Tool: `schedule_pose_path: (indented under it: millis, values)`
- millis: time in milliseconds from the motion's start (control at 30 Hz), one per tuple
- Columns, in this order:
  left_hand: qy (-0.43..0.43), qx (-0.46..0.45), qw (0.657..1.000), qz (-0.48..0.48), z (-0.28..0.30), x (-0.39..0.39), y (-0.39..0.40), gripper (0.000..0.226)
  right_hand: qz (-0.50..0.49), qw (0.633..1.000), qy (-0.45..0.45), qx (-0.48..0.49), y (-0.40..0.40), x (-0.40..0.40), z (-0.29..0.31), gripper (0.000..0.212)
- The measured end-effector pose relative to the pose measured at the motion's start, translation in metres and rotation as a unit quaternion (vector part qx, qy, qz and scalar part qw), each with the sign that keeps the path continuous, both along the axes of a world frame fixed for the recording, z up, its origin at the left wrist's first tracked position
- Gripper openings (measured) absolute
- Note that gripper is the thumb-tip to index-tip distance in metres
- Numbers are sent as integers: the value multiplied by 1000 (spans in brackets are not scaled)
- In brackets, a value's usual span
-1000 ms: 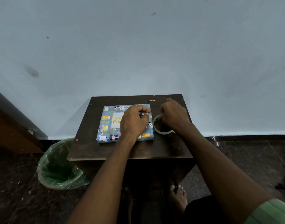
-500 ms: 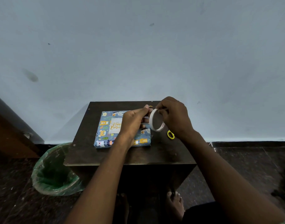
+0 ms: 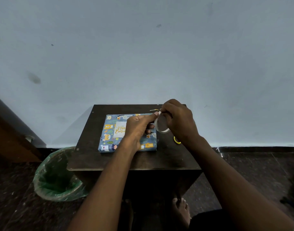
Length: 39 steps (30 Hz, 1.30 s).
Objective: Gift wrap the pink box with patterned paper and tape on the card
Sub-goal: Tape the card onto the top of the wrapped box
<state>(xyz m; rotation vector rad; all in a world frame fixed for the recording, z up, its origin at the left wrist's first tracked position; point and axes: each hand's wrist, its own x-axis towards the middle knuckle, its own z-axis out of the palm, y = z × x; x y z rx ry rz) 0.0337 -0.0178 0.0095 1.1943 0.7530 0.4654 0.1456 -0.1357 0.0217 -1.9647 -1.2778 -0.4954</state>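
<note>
A green-lined bin (image 3: pixel 57 175) stands left of the worktop (image 3: pixel 109 160). The wrapped box (image 3: pixel 109 140) lies there, card (image 3: pixel 120 130) on top. Above it, the left hand (image 3: pixel 137 128) pinches the tape roll (image 3: pixel 160 125), which the right hand (image 3: pixel 179 121) grips. A yellow ring (image 3: pixel 176 140) lies near right.

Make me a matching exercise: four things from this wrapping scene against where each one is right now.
Things:
1. tape roll
2. card
3. bin
4. yellow ring

Places:
A. on the floor, left of the table
B. lying on the table, right of the wrapped box
C. held off the table in both hands
D. on top of the wrapped box

Pairs: 1-C, 2-D, 3-A, 4-B
</note>
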Motion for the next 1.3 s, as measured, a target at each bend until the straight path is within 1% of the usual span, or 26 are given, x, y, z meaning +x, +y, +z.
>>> schedule_pose_path:
  millis: [67, 133, 200, 267, 333, 433, 500, 600, 733, 833, 933, 1000, 1100, 1300]
  values:
    - [-13, -23, 1000, 8, 1, 0, 0, 14, 2, 1000, 4, -4, 0, 0, 0, 12]
    - [-20, -39, 999, 13, 2, 0, 0, 9, 2, 1000, 4, -8, 0, 0, 0, 12]
    - [-27, -37, 999, 14, 1, 0, 1, 8, 4, 1000, 7, -9, 0, -1, -1, 11]
    - [-43, -26, 999, 14, 1, 0, -1, 15, 3, 1000, 28, -8, 2, -1, -1, 13]
    - [-61, 4, 998, 22, 1, -1, -1, 18, 1, 998, 61, -8, 3, 1, -2, 15]
    - [-64, 95, 993, 35, -2, 0, 0, 12, 6, 994, 101, -26, 3, 3, -1, 17]
    - [-64, 124, 989, 40, -3, 1, -1, 10, 8, 990, 137, -40, 2, 3, 0, 19]
    - [-78, 115, 989, 44, -1, 2, -4, 10, 3, 981, 181, -64, 3, 2, 0, 23]
    - [-108, 61, 991, 55, 2, 4, -2, 7, -8, 968, 225, -108, 2, 4, 1, 33]
    - [-104, 66, 992, 22, 4, 2, 0, 8, -21, 961, 244, -130, -1, 5, 1, 36]
    - [-82, 99, 990, -64, 4, -2, 2, 25, -31, 954, 262, -143, -2, 6, -2, 23]
    - [-69, 106, 987, -96, 6, -4, 2, 32, -42, 949, 272, -152, -4, 8, -3, 13]
    - [-63, 115, 986, -104, 9, -5, 0, 32, -45, 946, 277, -159, -7, 9, -1, 9]
    - [-50, 95, 989, -100, 8, -6, -3, 36, -64, 941, 290, -165, -9, 7, 2, 10]
